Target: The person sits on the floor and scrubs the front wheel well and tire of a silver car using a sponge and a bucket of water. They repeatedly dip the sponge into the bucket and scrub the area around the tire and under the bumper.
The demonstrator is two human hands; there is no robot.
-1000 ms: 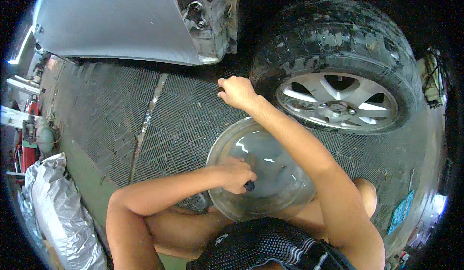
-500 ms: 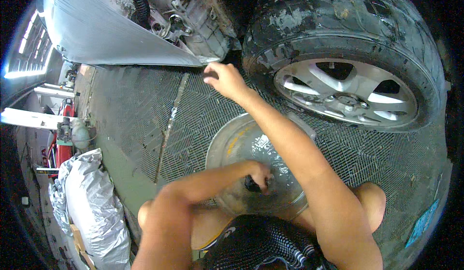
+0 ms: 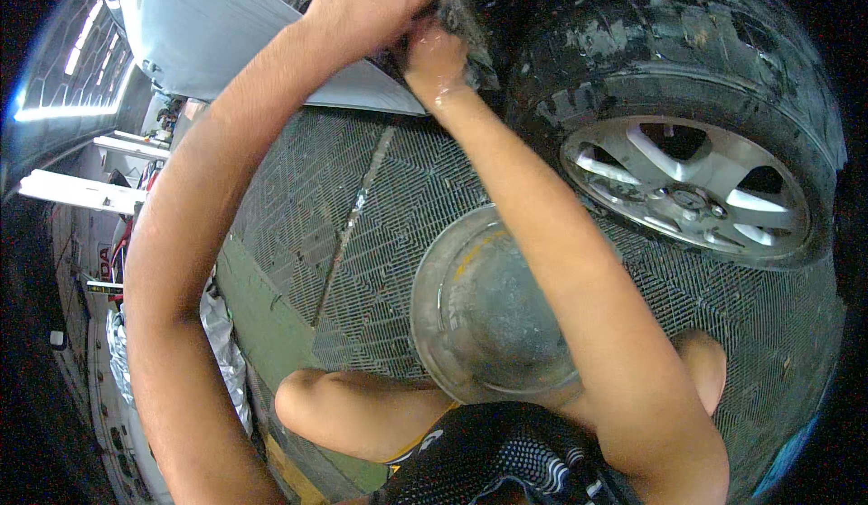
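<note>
Lower centre of frame: the person's bent knees and dark patterned shorts (image 3: 506,460), crouched low, which brings the raised arms level with the car's bodywork.

Centre, just beyond the knees: round metal basin (image 3: 493,311), standing upright on the grey floor grating (image 3: 362,207), wet inside; it sits directly beneath the right forearm, well apart from both hands.

Right of frame: wet car tyre with silver spoked rim (image 3: 696,193), close beside the basin.

Upper centre, farthest: left hand (image 3: 371,3) and right hand (image 3: 434,57), raised together and touching at the lower edge of the grey car body panel (image 3: 226,35), beside the wheel arch. Both are curled closed around a wet, glistening piece (image 3: 461,17), apparently cloth or film; its exact kind cannot be told. It lies within both fists, its loose end trailing toward the tyre.

Left edge: crumpled silver sheeting (image 3: 217,333).
</note>
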